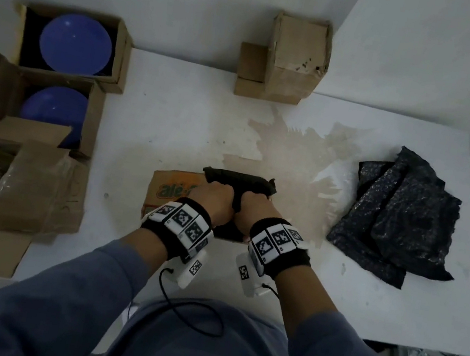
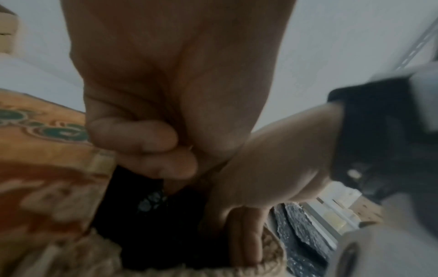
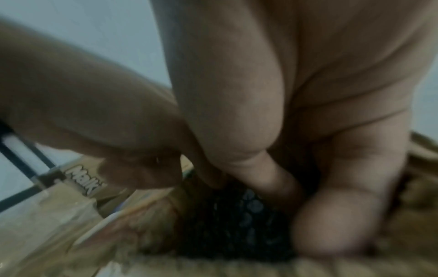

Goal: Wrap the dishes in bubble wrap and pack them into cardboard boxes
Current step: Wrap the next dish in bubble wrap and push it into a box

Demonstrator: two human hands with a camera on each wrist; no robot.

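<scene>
White table (image 1: 174, 123): 2 hands, left hand (image 1: 213, 198) and right hand (image 1: 253, 209), grip 1 black bubble-wrapped bundle (image 1: 239, 180); 2 blue dishes (image 1: 75, 44) boxed.

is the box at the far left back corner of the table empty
No, the open cardboard box at the table's far left holds a blue round dish that fills most of its opening in the head view.

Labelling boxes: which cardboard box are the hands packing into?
The printed orange box at table centre, under both hands; the left-side boxes hold blue dishes, untouched.
</scene>
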